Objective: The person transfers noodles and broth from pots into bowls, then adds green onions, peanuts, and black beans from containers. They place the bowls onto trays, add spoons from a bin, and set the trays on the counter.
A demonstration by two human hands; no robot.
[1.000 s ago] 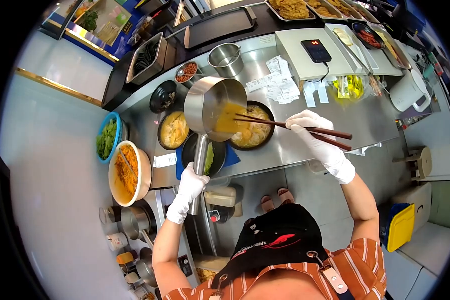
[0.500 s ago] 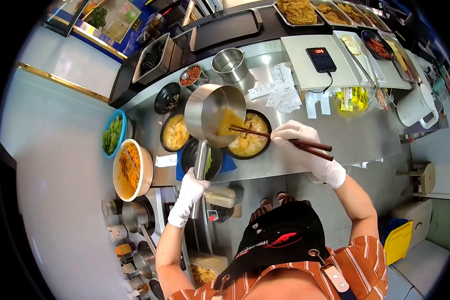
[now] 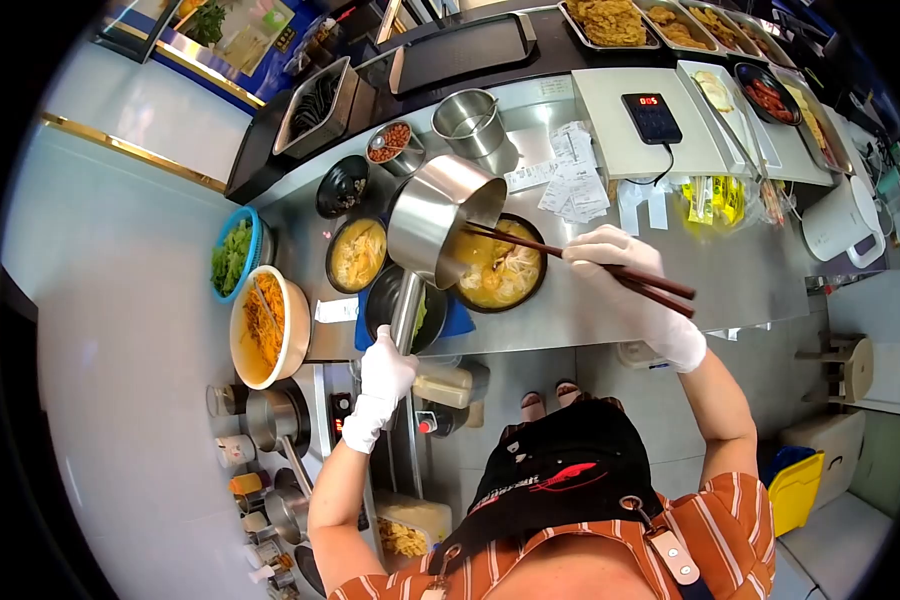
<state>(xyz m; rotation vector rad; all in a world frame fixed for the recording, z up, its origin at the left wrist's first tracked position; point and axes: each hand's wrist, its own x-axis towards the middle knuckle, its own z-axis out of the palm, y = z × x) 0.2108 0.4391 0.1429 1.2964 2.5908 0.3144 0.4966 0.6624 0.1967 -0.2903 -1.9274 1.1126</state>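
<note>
My left hand, in a white glove, grips the long handle of a steel saucepan. The pan is tipped steeply over a black bowl of noodles in yellow broth. My right hand, also gloved, holds dark chopsticks whose tips reach into the pan's mouth above that bowl. A second black bowl of noodle soup stands to the left. Under the pan's handle a black bowl with greens rests on a blue cloth.
A steel counter carries paper slips, a steel pot, a bowl of peanuts and a digital scale. At left are a blue basket of greens and a large bowl of orange food. A white kettle stands at right.
The saucepan has tipped further, so its inside no longer faces me and the broth has run into the bowl. My right hand and chopsticks shifted slightly right.
</note>
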